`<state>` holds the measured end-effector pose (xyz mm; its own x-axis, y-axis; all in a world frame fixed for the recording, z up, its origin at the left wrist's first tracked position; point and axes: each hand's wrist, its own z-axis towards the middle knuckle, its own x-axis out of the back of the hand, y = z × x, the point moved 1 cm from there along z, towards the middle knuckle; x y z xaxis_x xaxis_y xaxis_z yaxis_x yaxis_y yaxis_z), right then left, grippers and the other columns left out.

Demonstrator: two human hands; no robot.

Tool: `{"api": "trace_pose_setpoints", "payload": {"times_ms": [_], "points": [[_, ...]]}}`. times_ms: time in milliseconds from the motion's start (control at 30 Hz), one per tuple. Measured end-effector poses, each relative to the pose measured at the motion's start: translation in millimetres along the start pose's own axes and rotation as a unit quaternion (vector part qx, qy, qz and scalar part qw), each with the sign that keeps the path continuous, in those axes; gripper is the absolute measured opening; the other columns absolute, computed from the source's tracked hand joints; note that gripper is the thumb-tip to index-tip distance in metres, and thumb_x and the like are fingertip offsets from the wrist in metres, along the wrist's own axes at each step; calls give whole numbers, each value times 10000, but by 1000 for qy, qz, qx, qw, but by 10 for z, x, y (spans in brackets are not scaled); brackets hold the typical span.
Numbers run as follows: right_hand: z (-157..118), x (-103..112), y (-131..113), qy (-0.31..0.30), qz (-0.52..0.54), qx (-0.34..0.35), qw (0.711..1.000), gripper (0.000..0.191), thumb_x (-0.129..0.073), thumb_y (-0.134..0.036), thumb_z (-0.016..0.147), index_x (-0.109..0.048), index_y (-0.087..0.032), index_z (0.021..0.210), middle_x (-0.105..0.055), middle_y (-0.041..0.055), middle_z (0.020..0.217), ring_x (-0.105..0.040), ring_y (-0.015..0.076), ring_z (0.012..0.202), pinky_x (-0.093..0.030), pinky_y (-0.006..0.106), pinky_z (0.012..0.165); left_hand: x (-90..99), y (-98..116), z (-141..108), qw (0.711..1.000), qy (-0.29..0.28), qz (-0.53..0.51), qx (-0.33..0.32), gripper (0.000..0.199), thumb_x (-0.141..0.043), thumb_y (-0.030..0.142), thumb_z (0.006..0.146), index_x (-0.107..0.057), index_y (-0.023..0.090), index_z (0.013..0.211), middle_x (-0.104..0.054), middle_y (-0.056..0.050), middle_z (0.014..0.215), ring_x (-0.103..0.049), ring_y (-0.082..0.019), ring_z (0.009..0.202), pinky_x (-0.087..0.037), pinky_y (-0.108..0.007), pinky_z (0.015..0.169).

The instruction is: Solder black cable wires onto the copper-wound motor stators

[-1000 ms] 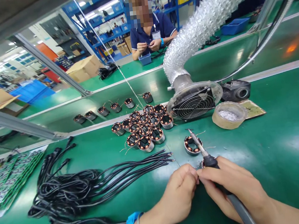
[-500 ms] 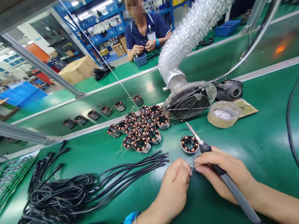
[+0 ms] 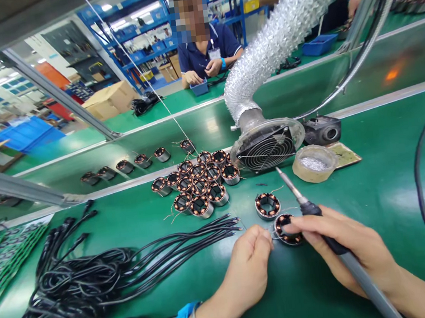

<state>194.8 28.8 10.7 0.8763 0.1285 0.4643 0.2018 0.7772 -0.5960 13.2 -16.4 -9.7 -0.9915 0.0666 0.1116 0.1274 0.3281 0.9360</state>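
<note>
My right hand [image 3: 353, 245] is wrapped round a soldering iron [image 3: 361, 270], its tip pointing up and left. The fingertips of that hand also touch a copper-wound ring [image 3: 281, 233] lying on the green table. My left hand [image 3: 248, 261] is closed in a pinch at the ring's left side, where a thin wire shows by the fingertips. A second wound ring [image 3: 267, 206] lies just behind. To the left, bare-ended black cables [image 3: 205, 235] point towards my left hand. Several more wound rings [image 3: 199, 185] stand grouped further back.
A fan hood [image 3: 266, 148] on a silver duct [image 3: 259, 68] stands at the back, with a round tub [image 3: 315, 163] beside it. Coiled cables [image 3: 84, 278] and green circuit boards [image 3: 13, 256] lie left. A black cord [image 3: 420, 182] hangs right. A person [image 3: 205, 53] sits opposite.
My right hand has moved right with the iron, and the nearer ring now shows between my hands. My left hand has barely moved. The person opposite has moved their hands apart.
</note>
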Motion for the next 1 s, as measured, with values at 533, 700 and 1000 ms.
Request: {"api": "trace_pose_setpoints", "payload": {"times_ms": [533,700,1000], "points": [[-58,319,-182,-11,-39,-83,996,165,-544,-174,875,-602,-259,1004,-682,15,818,-666,198,729,-498,297,585,-10,61,-17,995,12,87,-40,339,-350,406,977,-400,212,703,-380,49,652,-355,-137,640,-281,-276,599],[-43,318,-207,-33,-19,-85,996,184,-528,-163,878,-593,-258,1022,-667,11,801,-656,182,709,-488,292,572,-9,78,-31,993,15,106,-44,339,-354,401,982,-401,213,704,-397,48,648,-376,-140,644,-284,-279,607],[27,228,-309,-22,11,-52,998,223,-497,-77,808,-597,-195,967,-542,-4,646,-501,131,531,-401,285,502,-20,107,-42,990,20,129,-46,334,-352,391,987,-405,216,708,-407,48,641,-389,-142,636,-285,-281,604]]}}
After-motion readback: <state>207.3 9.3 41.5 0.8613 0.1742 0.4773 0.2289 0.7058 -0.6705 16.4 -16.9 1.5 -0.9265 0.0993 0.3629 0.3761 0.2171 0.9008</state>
